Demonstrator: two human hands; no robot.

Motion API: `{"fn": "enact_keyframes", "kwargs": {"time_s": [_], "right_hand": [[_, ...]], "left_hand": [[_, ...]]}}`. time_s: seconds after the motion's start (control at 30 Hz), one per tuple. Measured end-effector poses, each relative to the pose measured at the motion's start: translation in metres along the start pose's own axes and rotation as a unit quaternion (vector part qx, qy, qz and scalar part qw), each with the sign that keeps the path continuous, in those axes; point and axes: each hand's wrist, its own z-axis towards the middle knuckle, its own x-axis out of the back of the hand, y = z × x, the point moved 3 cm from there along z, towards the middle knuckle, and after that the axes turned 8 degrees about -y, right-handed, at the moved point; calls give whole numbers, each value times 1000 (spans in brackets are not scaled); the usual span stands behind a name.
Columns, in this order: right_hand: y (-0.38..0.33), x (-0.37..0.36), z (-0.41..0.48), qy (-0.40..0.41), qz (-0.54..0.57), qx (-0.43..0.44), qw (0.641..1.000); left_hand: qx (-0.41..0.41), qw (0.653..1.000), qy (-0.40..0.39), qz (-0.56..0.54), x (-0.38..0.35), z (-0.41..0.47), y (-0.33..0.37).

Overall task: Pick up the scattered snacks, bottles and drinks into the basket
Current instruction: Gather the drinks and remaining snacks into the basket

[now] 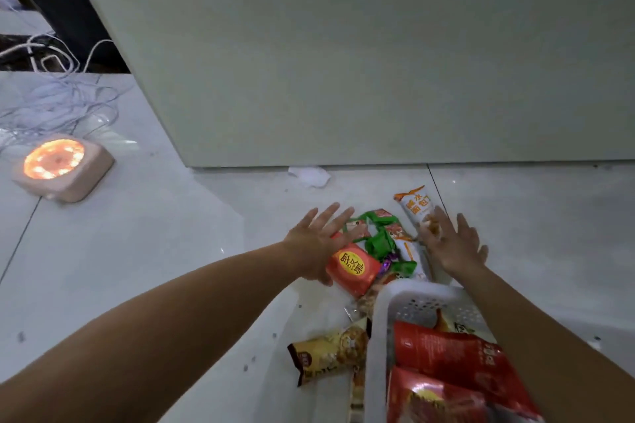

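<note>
On the floor just beyond the white basket, I see a heap of snack packets lying between the two hands. I judge them light, crinkly and slick, with contents that crush easily, so I'd scoop from both flanks rather than squeeze. The left hand is spread wide beside the orange-red packet. The right hand, fingers also splayed, grips nothing by the white-and-orange packet. Both forearms stretch forward, palms down.
</note>
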Motion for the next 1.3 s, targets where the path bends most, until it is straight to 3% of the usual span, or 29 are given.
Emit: {"fn": "enact_keyframes", "kwargs": {"time_s": [0.2,0.3,0.43,0.63,0.83,1.03,1.13,1.3], "right_hand": [[-3,-5,19,18,-11,29,999],[-1,-15,27,4,-4,27,1000],[0,-8,26,68,49,26,996],[-4,-10,21,57,88,44,994],[-4,19,1,149,58,63,985],[28,79,-36,210,50,44,975],[58,109,-66,224,43,17,973],[108,134,-125,169,66,-35,983]], "left_hand": [[-5,999,-32,4,-21,24,6],[-12,1000,-12,14,-22,28,3],[-4,1000,24,18,-25,21,7],[1,998,33,60,-22,18,7],[89,995,36,-31,-12,-3,-10],[170,952,156,-201,40,-26,-24],[132,943,191,-238,62,-36,-3],[11,968,157,-198,76,-45,66]]}}
